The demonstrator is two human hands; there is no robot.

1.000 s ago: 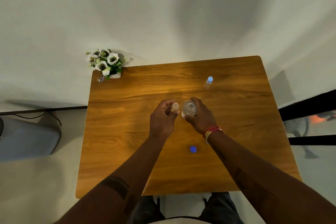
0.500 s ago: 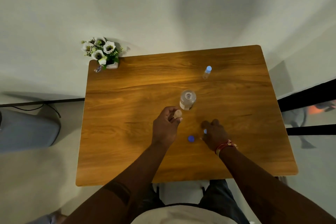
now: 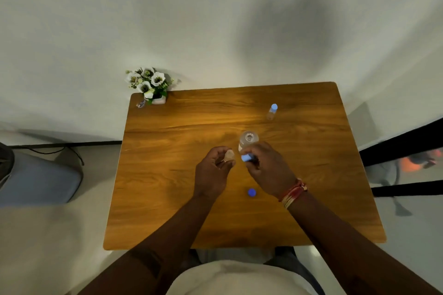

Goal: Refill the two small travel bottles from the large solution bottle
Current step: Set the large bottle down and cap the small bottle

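Note:
The large clear solution bottle (image 3: 248, 139) stands uncapped in the middle of the wooden table (image 3: 167, 199). My left hand (image 3: 212, 171) grips a small clear travel bottle (image 3: 229, 155), mostly hidden by the fingers. Just to its right, my right hand (image 3: 268, 170) pinches a small light-blue cap (image 3: 246, 157) beside the travel bottle's top. A bigger dark-blue cap (image 3: 251, 192) lies on the table between my wrists. A second small travel bottle (image 3: 272, 111) with a light-blue cap stands upright at the back right.
A small pot of white flowers (image 3: 151, 86) sits at the table's back left corner, with a tiny clear object (image 3: 141, 104) beside it. A white wall is behind the table. A grey seat (image 3: 38, 175) stands to the left.
My right hand let go of the large bottle, reached down near the dark-blue cap, picked up the small light-blue cap and brought it up beside the travel bottle in my left hand.

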